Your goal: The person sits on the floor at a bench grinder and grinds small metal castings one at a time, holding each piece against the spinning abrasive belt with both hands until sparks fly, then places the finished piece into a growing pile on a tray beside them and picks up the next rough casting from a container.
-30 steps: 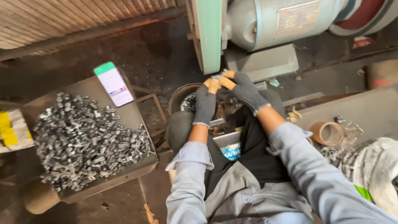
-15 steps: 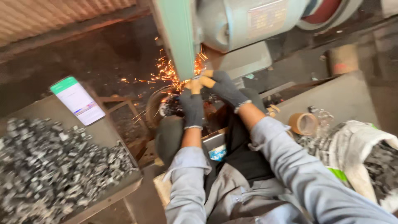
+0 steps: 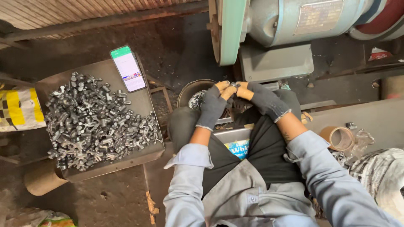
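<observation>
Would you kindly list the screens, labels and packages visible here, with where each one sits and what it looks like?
Smartphone: leaning at the back of the tray of metal parts, lit screen, green top, white below.
Nameplate: on the grinder motor, rectangular, dull metal.
Printed label: in the person's lap, blue with yellow and white.
Sack: far left, white with yellow and black print.
Red-and-white scrap: upper right, small.

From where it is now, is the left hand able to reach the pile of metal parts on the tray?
Probably yes. The left hand shares a small piece with the right hand; nothing stands between it and the metal parts.
</observation>
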